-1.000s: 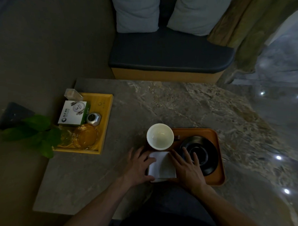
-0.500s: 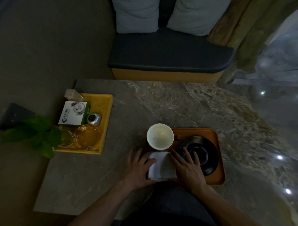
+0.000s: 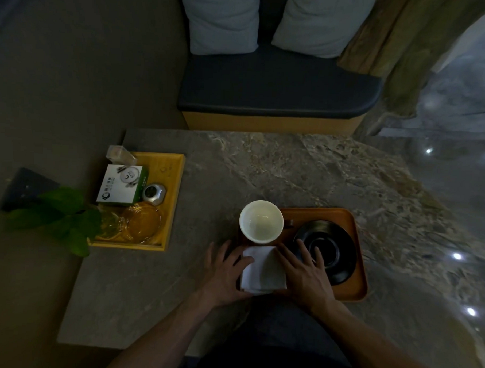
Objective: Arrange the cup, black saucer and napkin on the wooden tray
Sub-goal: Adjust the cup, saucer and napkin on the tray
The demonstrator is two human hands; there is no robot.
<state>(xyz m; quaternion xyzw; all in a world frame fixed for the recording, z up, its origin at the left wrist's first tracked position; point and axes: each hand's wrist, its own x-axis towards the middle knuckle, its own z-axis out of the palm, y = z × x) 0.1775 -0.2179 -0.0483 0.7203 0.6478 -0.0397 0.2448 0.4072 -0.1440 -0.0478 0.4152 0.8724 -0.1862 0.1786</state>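
Broadly, the stone table (image 3: pixel 264 162) carries everything, and the wooden tray (image 3: pixel 355 283) sits at its near edge, under and to the right of the right hand (image 3: pixel 305 273). On that tray the black saucer (image 3: pixel 336 243) lies just beyond the right hand's fingertips (image 3: pixel 300 243), which reach over its near rim. The cup (image 3: pixel 261 222), white and upright, stands at the tray's left end, just ahead of both hands. Between the hands lies the folded napkin (image 3: pixel 261 268), at the tray's near left corner, its near edge appearing to hang a little past the tray's rim.

Both hands are spread flat with fingers wide, holding nothing. The left hand (image 3: pixel 223 272) rests at the napkin's left edge with its thumb lying across the top corner; the right hand presses along the napkin's right edge.

All three things seem to be on the tray already, so the step in hand looks like the last one: squaring and smoothing the napkin. The next move likely calls for a light nudge away from the body to seat it fully, without bumping the cup close ahead.
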